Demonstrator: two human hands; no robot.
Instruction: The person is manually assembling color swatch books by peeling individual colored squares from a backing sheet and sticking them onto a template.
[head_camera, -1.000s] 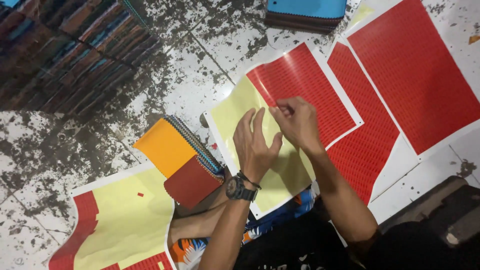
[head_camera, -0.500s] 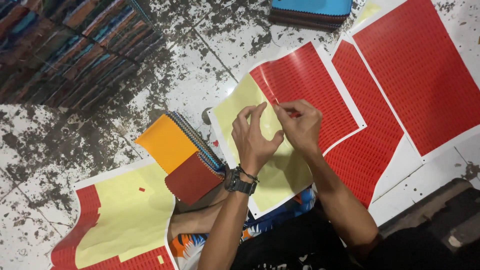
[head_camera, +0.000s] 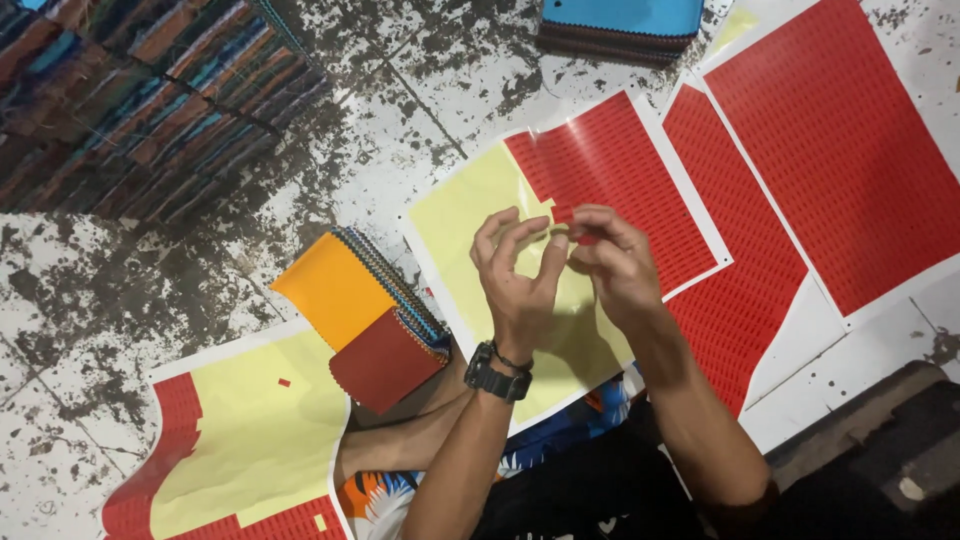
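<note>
- Right now your right hand (head_camera: 615, 262) pinches a small red sticker (head_camera: 584, 238) between thumb and fingertips, raised above the sticker sheet (head_camera: 470, 215) in front of you.
- Your left hand (head_camera: 518, 275) is close beside it, fingers curled and spread apart, thumb and forefinger almost meeting near the sticker; you cannot tell whether they touch it.
- A black wristwatch (head_camera: 497, 372) sits on your left wrist.
- That sheet lies flat on the floor, its near part bare yellow backing, its far part a block of small red stickers (head_camera: 610, 170) in rows.
- Just right of it lie two more red sheets: a narrow partly stripped sheet (head_camera: 735, 300) and a large full sheet (head_camera: 840, 150).
- Left of your forearm a fanned stack of swatches (head_camera: 345, 295) rests on the floor, orange on top, with a dark red swatch (head_camera: 385, 365) at its near end.
- Further left is another yellow sheet (head_camera: 250, 430) with red left only along its edges.
- At the top edge sits a blue-topped stack (head_camera: 620, 20); at upper left, a pile of multicoloured swatches (head_camera: 140, 90).
- The floor (head_camera: 100, 300) is white and heavily stained with dark patches.
</note>
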